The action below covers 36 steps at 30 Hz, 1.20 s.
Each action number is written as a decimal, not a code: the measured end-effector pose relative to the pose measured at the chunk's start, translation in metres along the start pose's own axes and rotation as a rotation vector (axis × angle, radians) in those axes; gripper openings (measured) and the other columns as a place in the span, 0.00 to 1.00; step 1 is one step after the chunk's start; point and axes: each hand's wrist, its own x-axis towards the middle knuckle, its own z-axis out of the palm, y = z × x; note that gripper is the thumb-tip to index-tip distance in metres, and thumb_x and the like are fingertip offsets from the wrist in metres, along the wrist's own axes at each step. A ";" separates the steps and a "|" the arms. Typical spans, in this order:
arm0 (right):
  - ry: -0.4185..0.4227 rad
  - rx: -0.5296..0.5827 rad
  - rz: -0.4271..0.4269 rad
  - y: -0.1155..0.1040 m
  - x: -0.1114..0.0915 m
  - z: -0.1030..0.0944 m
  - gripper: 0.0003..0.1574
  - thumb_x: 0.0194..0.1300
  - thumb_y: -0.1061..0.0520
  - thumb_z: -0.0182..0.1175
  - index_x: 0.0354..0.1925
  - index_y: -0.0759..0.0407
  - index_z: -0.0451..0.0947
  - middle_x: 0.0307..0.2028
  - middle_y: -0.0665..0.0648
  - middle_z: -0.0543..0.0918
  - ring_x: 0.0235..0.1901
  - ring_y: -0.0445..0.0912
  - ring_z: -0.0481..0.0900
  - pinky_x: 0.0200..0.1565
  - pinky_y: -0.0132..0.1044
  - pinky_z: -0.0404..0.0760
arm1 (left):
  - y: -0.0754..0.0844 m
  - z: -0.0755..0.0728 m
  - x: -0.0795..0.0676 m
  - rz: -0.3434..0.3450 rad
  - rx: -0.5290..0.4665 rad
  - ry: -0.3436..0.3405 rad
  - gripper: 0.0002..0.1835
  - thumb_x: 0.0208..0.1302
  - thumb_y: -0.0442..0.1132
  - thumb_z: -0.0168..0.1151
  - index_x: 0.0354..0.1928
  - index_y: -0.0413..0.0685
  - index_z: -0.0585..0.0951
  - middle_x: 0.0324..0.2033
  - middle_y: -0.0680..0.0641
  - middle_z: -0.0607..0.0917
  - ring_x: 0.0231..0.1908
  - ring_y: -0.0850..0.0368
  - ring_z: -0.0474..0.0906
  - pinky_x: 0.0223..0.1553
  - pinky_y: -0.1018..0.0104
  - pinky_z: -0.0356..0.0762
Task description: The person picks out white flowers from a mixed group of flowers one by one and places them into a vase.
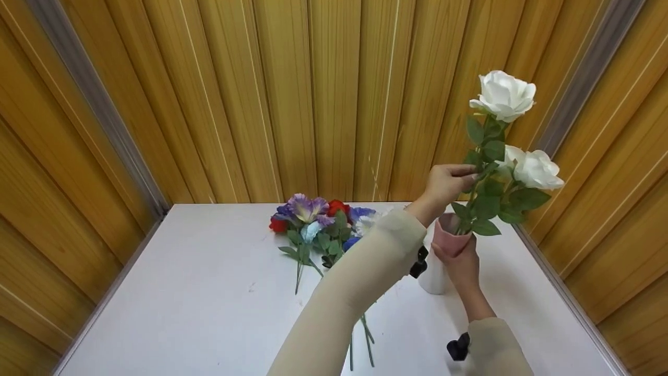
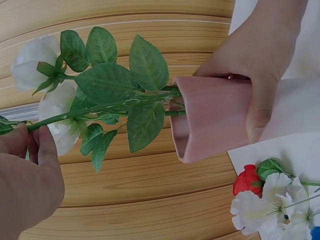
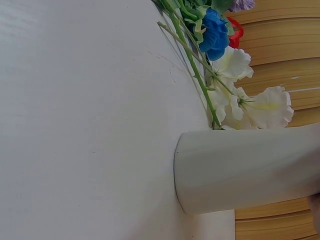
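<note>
Wood-patterned walls (image 1: pixel 334 104) are seen behind and on both sides of the vase (image 1: pixel 450 241), beneath which a white table (image 1: pixel 209 292) is spread. To the left of the vase, loose flowers (image 1: pixel 313 230) are laid in a heap, their red, purple, blue and white blooms partly hidden by a sleeve (image 1: pixel 360 277). White roses (image 1: pixel 505 96) are raised above the vase, with leafy stems led down into its mouth. The vase itself, pink at the top and white lower down, is stood upright on the table. Above its mouth, a rose stem is pinched by the left hand (image 1: pixel 449 184), thumb and fingertips brought together on it. The vase's pink upper part is gripped by the right hand (image 1: pixel 463 263), thumb and fingers clamped round it.
</note>
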 end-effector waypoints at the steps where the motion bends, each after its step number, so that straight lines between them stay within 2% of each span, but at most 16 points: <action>1: -0.001 -0.001 0.004 -0.001 0.000 -0.001 0.66 0.63 0.52 0.71 0.80 0.64 0.37 0.73 0.74 0.61 0.71 0.63 0.63 0.75 0.56 0.62 | -0.002 0.000 -0.001 -0.005 0.009 0.000 0.12 0.68 0.27 0.63 0.51 0.34 0.87 0.48 0.36 0.90 0.48 0.46 0.89 0.54 0.62 0.86; 3: 0.004 -0.003 0.006 -0.001 -0.001 -0.001 0.65 0.62 0.52 0.71 0.79 0.65 0.38 0.72 0.74 0.63 0.70 0.63 0.64 0.74 0.55 0.63 | -0.005 0.001 -0.002 -0.014 0.020 -0.004 0.12 0.68 0.28 0.63 0.51 0.35 0.87 0.48 0.37 0.90 0.49 0.45 0.89 0.56 0.59 0.85; 11: 0.039 -0.037 -0.013 0.004 -0.002 -0.001 0.61 0.61 0.50 0.70 0.77 0.66 0.44 0.68 0.74 0.68 0.66 0.62 0.68 0.68 0.53 0.66 | -0.027 0.006 -0.009 -0.021 0.090 -0.011 0.11 0.67 0.29 0.65 0.49 0.38 0.89 0.48 0.40 0.91 0.48 0.52 0.89 0.50 0.66 0.86; 19: 0.019 -0.029 0.003 0.005 -0.003 -0.006 0.64 0.63 0.50 0.69 0.80 0.61 0.39 0.72 0.72 0.65 0.68 0.58 0.67 0.67 0.49 0.66 | -0.043 0.012 -0.014 -0.044 0.109 -0.034 0.11 0.67 0.29 0.66 0.49 0.37 0.89 0.49 0.40 0.91 0.49 0.56 0.87 0.51 0.68 0.86; 24: 0.009 -0.037 0.009 0.003 -0.001 -0.009 0.61 0.63 0.53 0.68 0.79 0.64 0.40 0.73 0.72 0.64 0.69 0.58 0.66 0.68 0.50 0.66 | -0.051 0.015 -0.019 -0.054 0.129 -0.057 0.11 0.68 0.31 0.66 0.49 0.39 0.89 0.48 0.42 0.91 0.47 0.58 0.87 0.51 0.66 0.86; 28: 0.007 -0.039 -0.005 0.003 -0.001 -0.009 0.61 0.63 0.56 0.67 0.79 0.65 0.40 0.73 0.73 0.63 0.69 0.58 0.65 0.69 0.50 0.65 | -0.056 0.015 -0.020 -0.070 0.153 -0.049 0.11 0.68 0.32 0.66 0.49 0.40 0.89 0.48 0.43 0.91 0.48 0.56 0.87 0.52 0.65 0.86; 31: 0.038 -0.080 -0.043 0.003 -0.001 -0.008 0.58 0.62 0.58 0.68 0.77 0.67 0.44 0.69 0.76 0.69 0.64 0.59 0.70 0.65 0.50 0.69 | -0.060 0.015 -0.021 -0.080 0.180 -0.041 0.10 0.68 0.32 0.66 0.49 0.41 0.90 0.48 0.44 0.91 0.49 0.56 0.87 0.52 0.66 0.86; 36: 0.131 -0.183 -0.129 0.004 -0.002 -0.004 0.50 0.60 0.62 0.67 0.71 0.72 0.52 0.55 0.81 0.78 0.52 0.65 0.78 0.53 0.54 0.76 | -0.069 0.015 -0.021 -0.105 0.252 -0.032 0.10 0.69 0.34 0.66 0.48 0.45 0.90 0.48 0.48 0.91 0.47 0.61 0.85 0.51 0.71 0.84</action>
